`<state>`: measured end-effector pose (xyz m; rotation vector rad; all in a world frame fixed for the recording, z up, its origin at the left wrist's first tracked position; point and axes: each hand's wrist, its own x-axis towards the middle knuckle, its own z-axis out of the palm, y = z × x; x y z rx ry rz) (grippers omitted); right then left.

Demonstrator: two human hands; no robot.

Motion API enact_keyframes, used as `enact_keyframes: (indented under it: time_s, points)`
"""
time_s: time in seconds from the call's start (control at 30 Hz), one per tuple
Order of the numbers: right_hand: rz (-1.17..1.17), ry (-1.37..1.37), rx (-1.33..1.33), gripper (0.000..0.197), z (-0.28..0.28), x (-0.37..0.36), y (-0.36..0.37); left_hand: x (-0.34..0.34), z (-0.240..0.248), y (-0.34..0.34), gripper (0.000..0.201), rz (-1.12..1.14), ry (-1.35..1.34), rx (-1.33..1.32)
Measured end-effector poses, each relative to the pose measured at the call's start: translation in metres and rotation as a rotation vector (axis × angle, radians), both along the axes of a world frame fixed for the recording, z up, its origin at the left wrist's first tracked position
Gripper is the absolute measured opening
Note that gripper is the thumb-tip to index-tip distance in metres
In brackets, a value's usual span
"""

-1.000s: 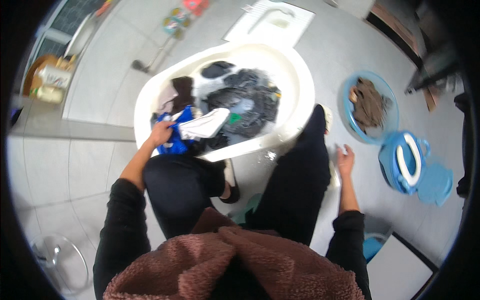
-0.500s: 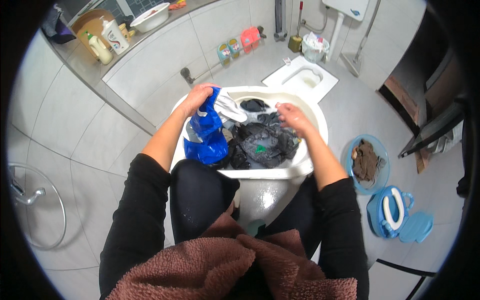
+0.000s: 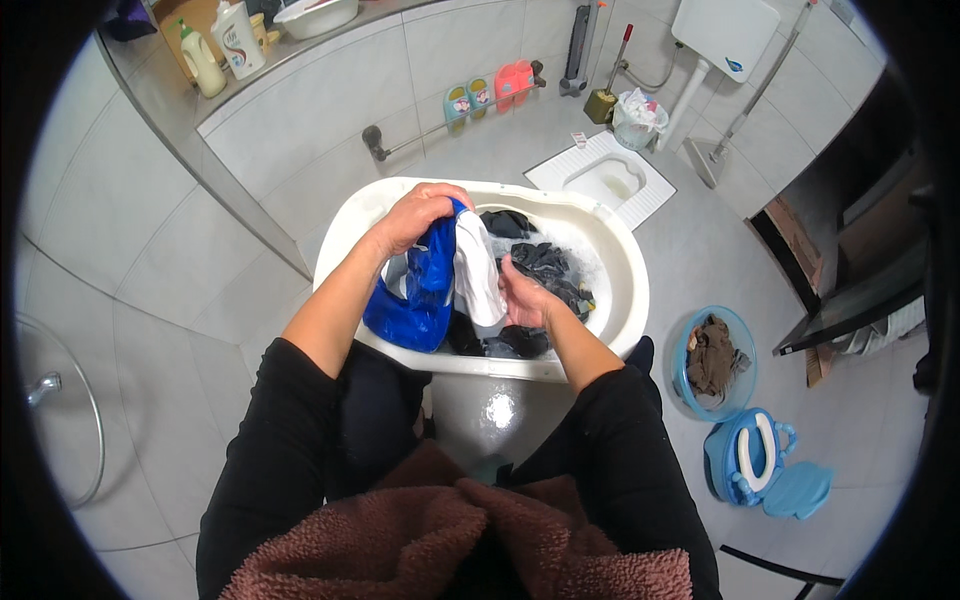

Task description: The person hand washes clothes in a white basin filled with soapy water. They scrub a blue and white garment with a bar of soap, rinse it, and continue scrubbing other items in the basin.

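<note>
The left hand (image 3: 415, 212) grips a blue and white garment (image 3: 435, 285), lifted over the near side of the white tub (image 3: 620, 300); the right hand (image 3: 522, 295) pinches its white part. Dark clothes (image 3: 545, 270) lie soaking in the suds, seemingly unwashed, so the washing looks barely begun. A blue basin (image 3: 690, 385) on the floor holds brown cloth.

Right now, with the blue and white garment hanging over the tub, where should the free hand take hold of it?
Probably the white part, from the person's right. The left hand bunches the blue and white garment at its top, so it hangs. The right hand is already at that white edge, above the white tub.
</note>
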<state>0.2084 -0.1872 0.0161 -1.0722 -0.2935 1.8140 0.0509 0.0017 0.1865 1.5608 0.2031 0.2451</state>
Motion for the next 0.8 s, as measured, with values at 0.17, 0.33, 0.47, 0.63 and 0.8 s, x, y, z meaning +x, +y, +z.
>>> enact_keyframes:
  time_s: [0.17,0.33,0.47,0.63,0.8]
  points:
    - [-0.055,-0.072,-0.029,0.048,0.000,-0.015,0.006,-0.004,-0.005,0.003,0.022,0.150,-0.108,0.018]
    - [-0.259,-0.240,-0.007,0.026,0.010,0.005,0.008,-0.019,-0.032,0.019,0.024,0.301,-0.188,-0.093]
    - [-0.800,-0.443,0.077,0.029,0.027,0.053,0.006,-0.022,-0.085,0.038,0.022,0.585,0.189,-0.005]
    - [-1.062,-0.432,0.210,0.037,0.048,0.080,0.008,0.004,-0.138,0.005,0.034,0.606,0.661,-0.300]
    - [-0.923,-1.091,0.480,0.020,0.064,0.007,0.015,0.044,-0.149,-0.070,0.081,0.147,0.495,-1.193]
